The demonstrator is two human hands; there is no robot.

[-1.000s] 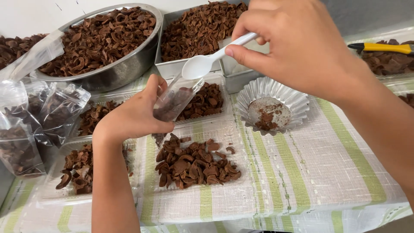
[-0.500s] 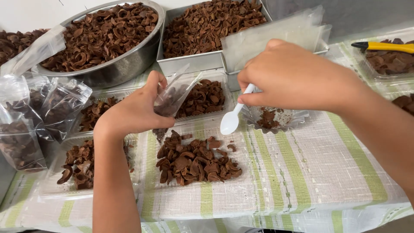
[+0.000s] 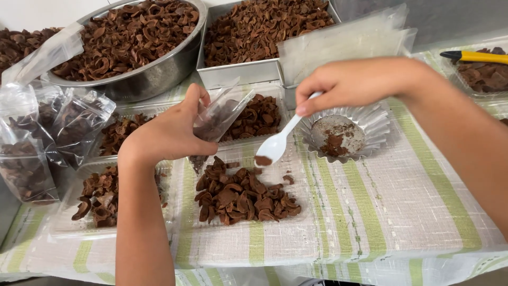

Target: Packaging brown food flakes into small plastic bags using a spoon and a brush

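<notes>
- Spoon (image 3: 278, 142), white plastic, has dropped from the pouch mouth a second ago to just above the brown pile (image 3: 244, 195), one chip in its bowl.
- Right hand (image 3: 353, 83) pinches its handle.
- Left hand (image 3: 172, 132) pinches the clear pouch (image 3: 221, 112), unmoved.
- Fluted foil cup (image 3: 370, 124) sits beside.

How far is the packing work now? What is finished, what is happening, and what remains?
Done: several filled bags lie at the left edge. In hand: the left hand holds a small clear bag open, partly filled, while the right hand dips a white spoon over the pile of brown pieces. Left: that pile, plus the full metal bowl and tray.
</notes>
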